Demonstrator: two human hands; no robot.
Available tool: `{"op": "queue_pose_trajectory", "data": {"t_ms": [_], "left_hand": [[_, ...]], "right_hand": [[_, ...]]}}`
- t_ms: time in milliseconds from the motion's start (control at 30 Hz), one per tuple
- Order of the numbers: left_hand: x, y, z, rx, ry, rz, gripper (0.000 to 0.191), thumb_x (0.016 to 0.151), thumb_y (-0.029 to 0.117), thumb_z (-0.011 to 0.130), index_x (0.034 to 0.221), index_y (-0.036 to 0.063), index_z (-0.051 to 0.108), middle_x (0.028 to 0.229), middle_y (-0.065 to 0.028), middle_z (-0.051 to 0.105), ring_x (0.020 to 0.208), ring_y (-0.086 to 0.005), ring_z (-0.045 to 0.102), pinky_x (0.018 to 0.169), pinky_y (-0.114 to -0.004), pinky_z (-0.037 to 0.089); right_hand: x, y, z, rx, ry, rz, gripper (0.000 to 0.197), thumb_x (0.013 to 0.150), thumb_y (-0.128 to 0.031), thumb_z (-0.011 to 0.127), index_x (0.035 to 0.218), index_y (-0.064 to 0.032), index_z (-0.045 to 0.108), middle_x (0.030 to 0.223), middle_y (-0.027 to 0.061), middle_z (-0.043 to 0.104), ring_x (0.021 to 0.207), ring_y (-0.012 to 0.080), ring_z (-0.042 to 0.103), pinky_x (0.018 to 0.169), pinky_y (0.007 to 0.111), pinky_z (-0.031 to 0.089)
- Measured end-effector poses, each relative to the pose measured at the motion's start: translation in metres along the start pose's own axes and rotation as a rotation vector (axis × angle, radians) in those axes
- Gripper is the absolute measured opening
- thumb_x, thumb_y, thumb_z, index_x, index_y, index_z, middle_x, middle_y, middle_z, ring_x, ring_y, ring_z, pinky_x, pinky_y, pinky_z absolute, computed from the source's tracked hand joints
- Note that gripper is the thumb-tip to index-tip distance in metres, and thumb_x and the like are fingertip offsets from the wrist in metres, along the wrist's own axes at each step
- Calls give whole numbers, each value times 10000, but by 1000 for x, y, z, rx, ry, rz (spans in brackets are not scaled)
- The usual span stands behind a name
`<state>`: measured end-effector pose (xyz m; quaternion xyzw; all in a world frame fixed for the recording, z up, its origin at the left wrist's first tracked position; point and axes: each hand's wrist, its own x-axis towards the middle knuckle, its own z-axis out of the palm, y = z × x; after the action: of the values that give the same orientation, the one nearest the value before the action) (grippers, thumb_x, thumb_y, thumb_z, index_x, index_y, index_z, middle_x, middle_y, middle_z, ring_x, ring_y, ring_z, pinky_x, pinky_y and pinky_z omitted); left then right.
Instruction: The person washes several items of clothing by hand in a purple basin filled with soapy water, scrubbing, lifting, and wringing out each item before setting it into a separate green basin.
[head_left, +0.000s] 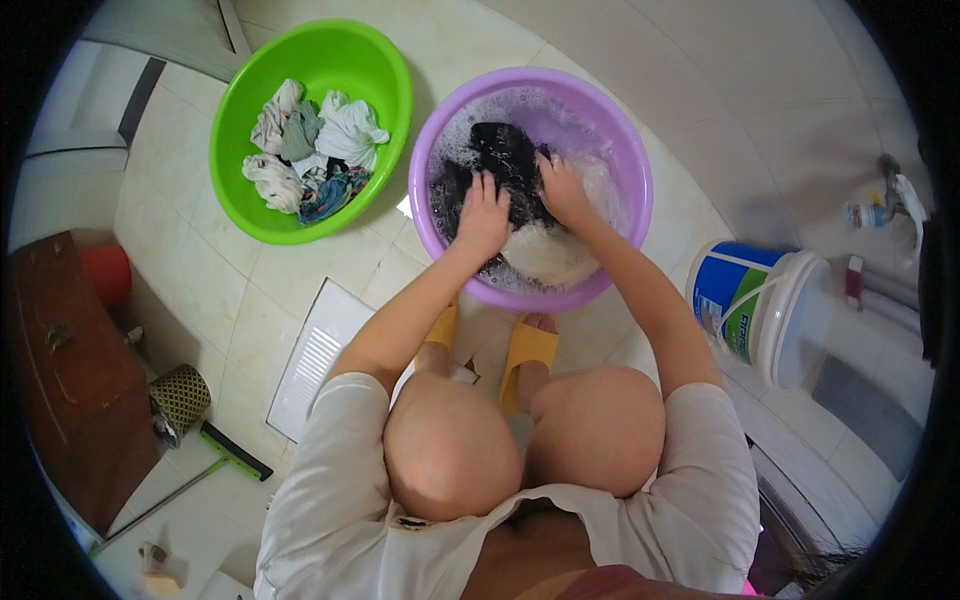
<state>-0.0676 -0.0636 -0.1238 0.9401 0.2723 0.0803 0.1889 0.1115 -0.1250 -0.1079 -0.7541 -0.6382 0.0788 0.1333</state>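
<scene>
A purple plastic basin (643, 187) of sudsy water stands on the floor before me. In it lies a soaked black garment (504, 148), bunched up and partly under the suds. My left hand (484, 215) is on the garment's near left part, fingers bent over the cloth; whether it grips is hard to see. On the other side my right hand (562, 187) has its fingers curled onto the garment's right edge, a bit of black cloth at the fingertips. Pale cream cloth (551, 253) bulges out of the water below my hands, and more pale cloth shows along the right side.
A green basin (352, 52) holds several crumpled clothes, including a white cloth (351, 133). To the right is a white bucket (780, 315) with a blue-green label. A white floor fixture (311, 360), a squeegee (236, 451), a patterned waste bin (180, 396) and a brown cabinet (75, 375) are leftward.
</scene>
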Motion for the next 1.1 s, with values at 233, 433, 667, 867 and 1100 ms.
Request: {"op": "queue_pose_trajectory", "data": {"t_ms": [233,433,667,867,1100], "left_hand": [[19,-41,50,-269,-62,16,433,783,129,449,1193,-11,443,1295,-239,340,1230,-382,283,1021,-429,240],[49,22,-3,-308,-173,-45,483,658,237,656,1039,-16,501,1048,-216,470,1044,-371,444,864,-447,376],[39,29,-21,-852,229,-123,361,686,118,638,999,-19,522,889,-192,572,840,-315,561,748,-366,437],[34,-1,-113,-1106,69,-295,282,687,147,719,821,31,500,728,-17,538,687,-83,489,633,-223,405],[25,-54,-38,-1018,-71,-269,385,700,141,705,1004,5,513,784,-60,546,716,-168,522,655,-274,426]], "right_hand": [[-1,32,17,-350,-64,438,530,686,-271,675,1155,-97,503,971,205,551,834,332,560,725,403,444],[-6,29,-47,928,228,727,318,691,-243,693,872,7,617,826,101,613,678,208,569,627,330,459],[6,-75,-194,1479,113,632,148,795,-142,603,896,-35,617,785,27,581,618,64,518,498,201,399],[-8,-13,-179,968,168,604,163,787,-158,598,896,-40,627,698,20,591,641,93,542,541,218,432],[6,32,-33,247,156,272,293,731,-118,576,998,-2,540,953,205,562,856,372,560,762,416,452]]}}
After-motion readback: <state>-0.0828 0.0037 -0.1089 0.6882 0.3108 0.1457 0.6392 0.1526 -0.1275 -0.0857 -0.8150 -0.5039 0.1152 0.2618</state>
